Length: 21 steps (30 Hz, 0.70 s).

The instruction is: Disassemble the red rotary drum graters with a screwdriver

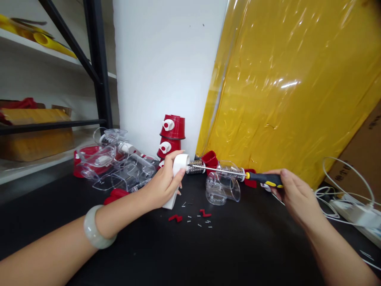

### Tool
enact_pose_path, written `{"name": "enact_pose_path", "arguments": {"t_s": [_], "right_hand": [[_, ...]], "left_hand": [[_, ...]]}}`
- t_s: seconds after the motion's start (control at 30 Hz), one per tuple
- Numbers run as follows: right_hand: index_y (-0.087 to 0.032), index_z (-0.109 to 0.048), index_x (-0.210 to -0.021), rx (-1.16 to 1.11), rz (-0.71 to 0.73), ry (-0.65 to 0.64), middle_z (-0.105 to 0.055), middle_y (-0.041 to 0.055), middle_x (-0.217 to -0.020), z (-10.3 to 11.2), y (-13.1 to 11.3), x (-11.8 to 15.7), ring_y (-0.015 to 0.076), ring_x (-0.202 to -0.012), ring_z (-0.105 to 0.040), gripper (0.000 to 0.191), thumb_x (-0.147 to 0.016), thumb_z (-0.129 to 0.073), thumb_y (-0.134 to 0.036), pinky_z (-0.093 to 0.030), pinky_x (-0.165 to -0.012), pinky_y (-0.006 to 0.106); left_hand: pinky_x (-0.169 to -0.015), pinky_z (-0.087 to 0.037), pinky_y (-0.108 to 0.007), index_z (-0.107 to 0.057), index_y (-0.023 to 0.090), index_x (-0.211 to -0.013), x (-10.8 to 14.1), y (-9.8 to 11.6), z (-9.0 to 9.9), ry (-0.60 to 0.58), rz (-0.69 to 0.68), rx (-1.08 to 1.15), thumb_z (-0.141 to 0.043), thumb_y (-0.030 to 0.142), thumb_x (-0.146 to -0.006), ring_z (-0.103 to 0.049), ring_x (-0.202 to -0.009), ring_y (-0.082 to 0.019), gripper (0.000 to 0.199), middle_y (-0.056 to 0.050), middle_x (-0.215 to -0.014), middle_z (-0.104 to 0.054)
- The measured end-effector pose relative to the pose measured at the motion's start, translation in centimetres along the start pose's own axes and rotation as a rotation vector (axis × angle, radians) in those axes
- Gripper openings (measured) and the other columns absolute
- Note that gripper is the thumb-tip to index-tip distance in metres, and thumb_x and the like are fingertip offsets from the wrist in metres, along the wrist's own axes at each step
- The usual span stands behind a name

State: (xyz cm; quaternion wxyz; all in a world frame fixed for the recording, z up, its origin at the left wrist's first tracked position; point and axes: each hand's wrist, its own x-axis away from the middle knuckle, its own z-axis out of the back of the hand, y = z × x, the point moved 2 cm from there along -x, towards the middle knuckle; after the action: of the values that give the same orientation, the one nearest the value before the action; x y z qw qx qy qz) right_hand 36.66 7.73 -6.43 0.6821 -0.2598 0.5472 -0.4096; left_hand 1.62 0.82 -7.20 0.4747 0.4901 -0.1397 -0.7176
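My left hand (166, 180) is closed around a white plastic crank handle-like part (179, 162), held upright above the black table. In my right hand (293, 192) is a screwdriver (264, 179) with a black and yellow grip, its long shaft running leftward. The tip meets or nearly meets the right side of the white part; exact contact is too small to tell. Below lie two small red plastic pieces (175, 218) and several loose screws (199, 225). Behind the shaft are metal grater drums (196, 167) and a clear plastic housing (222, 188).
Red bases with white knobs (172, 127) are stacked against the wall. Clear plastic housings (133, 171) and red parts (116, 195) pile up at left. White cables and a power strip (357, 214) lie at right. A shelf (53, 159) stands far left, yellow-wrapped panel (285, 79) behind.
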Motion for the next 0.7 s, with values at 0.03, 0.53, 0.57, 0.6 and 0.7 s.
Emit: {"name": "enact_pose_path", "arguments": {"t_s": [0.03,0.53,0.57,0.6,0.7], "right_hand": [[-0.022,-0.066,-0.097,-0.01,0.037,0.005,-0.061,0.0022,-0.069,0.1,-0.1,0.1,0.0152,-0.055,-0.053,0.041,-0.089,-0.054,-0.061,-0.043,-0.048,0.026],[-0.02,-0.068,-0.092,-0.198,-0.07,0.062,-0.058,0.0046,-0.064,-1.7,-0.3,0.2,0.0181,-0.054,-0.052,0.066,-0.086,-0.038,-0.078,-0.044,-0.05,0.032],[-0.02,-0.067,-0.088,-0.1,-0.081,0.086,-0.055,0.0026,-0.06,-1.5,0.0,0.2,0.0167,-0.05,-0.048,0.061,-0.087,-0.04,-0.075,-0.04,-0.046,0.031],[-0.021,-0.066,-0.087,-0.029,-0.069,0.106,-0.053,0.0016,-0.06,-1.3,0.2,0.2,0.016,-0.049,-0.046,0.054,-0.088,-0.045,-0.071,-0.038,-0.045,0.03],[-0.026,-0.064,-0.096,-0.034,0.056,0.108,-0.059,0.0023,-0.077,-0.9,0.2,0.2,0.0174,-0.063,-0.053,0.036,-0.088,-0.056,-0.06,-0.045,-0.054,0.03]], "left_hand": [[-0.054,-0.06,-0.035,-0.019,0.019,-0.145,-0.1,-0.1,0.1,-0.008,-0.003,0.01,-0.037,0.044,-0.1,-0.063,-0.055,-0.017,0.054,0.001,-0.071,-0.056],[-0.052,-0.059,-0.033,-0.019,0.019,-0.146,-0.2,0.3,0.3,0.035,-0.01,0.021,-0.038,0.044,-0.1,-0.062,-0.055,-0.017,0.056,0.001,-0.07,-0.055],[-0.053,-0.059,-0.034,-0.019,0.019,-0.146,-0.2,0.3,0.3,0.03,-0.005,0.018,-0.038,0.044,-0.1,-0.062,-0.054,-0.017,0.056,0.001,-0.07,-0.055],[-0.053,-0.059,-0.034,-0.019,0.019,-0.146,-0.2,0.2,0.3,0.026,-0.003,0.013,-0.037,0.044,-0.1,-0.062,-0.054,-0.017,0.056,0.001,-0.07,-0.055],[-0.054,-0.059,-0.035,-0.017,0.019,-0.146,-0.3,0.1,0.3,-0.009,-0.005,0.006,-0.036,0.045,-0.1,-0.062,-0.052,-0.017,0.056,0.002,-0.069,-0.055]]}}
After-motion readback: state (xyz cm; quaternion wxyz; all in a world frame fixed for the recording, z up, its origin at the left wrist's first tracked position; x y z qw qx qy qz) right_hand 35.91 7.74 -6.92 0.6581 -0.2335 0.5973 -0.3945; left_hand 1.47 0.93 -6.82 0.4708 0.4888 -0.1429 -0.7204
